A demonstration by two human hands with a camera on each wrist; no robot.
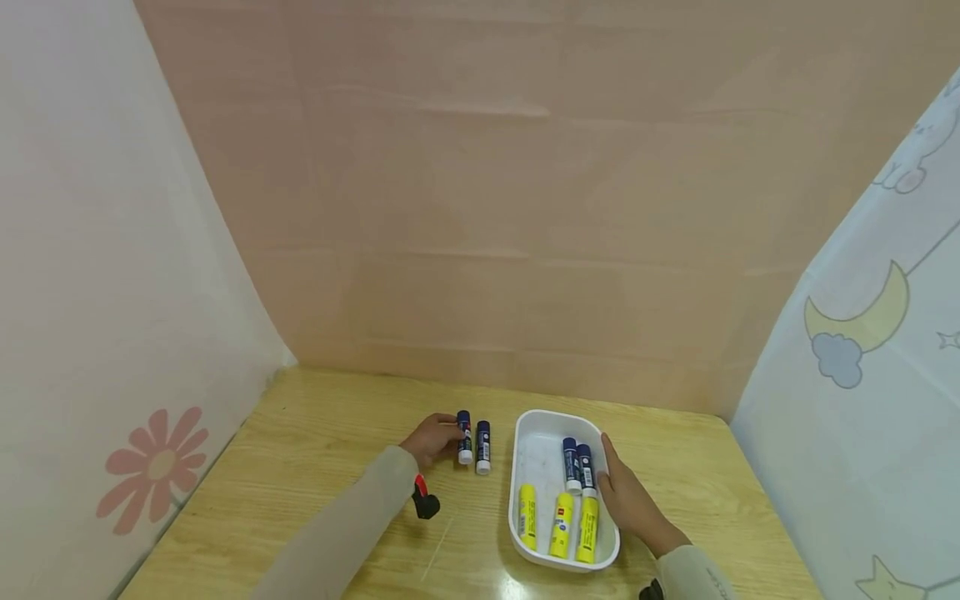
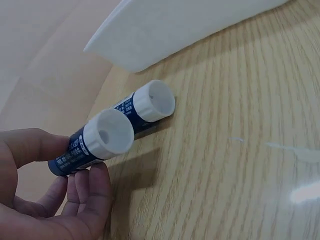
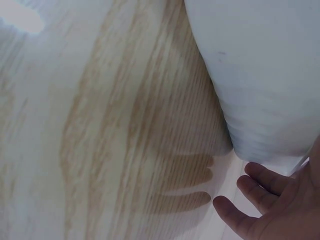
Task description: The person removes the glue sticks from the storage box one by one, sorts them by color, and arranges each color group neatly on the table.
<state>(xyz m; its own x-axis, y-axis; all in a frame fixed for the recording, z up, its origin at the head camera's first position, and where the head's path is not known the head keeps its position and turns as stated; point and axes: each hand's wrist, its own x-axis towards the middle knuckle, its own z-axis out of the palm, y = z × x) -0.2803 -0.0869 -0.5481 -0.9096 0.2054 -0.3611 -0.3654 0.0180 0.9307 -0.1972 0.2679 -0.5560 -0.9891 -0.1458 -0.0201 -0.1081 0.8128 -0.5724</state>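
Note:
My left hand [image 1: 434, 440] pinches a dark blue glue stick [image 1: 464, 440] between thumb and fingers. Its white end faces the left wrist camera. Just to its right is a second blue glue stick [image 1: 483, 447], lying on the table. My right hand [image 1: 628, 497] is at the right side of a white tray [image 1: 525, 446], thumb by the rim. In the right wrist view several fingers [image 3: 260, 195] extend loosely beside the outer wall; the thumb's contact is hidden. Inside the tray lie two blue glue sticks [image 1: 572, 467] and three yellow glue sticks [image 1: 561, 525].
The wooden table [image 1: 315, 467] backs onto a tan sheet [image 1: 480, 250]. Pale patterned sheets, with a flower [image 1: 159, 464] on the left and a moon [image 1: 862, 317] on the right, flank the table.

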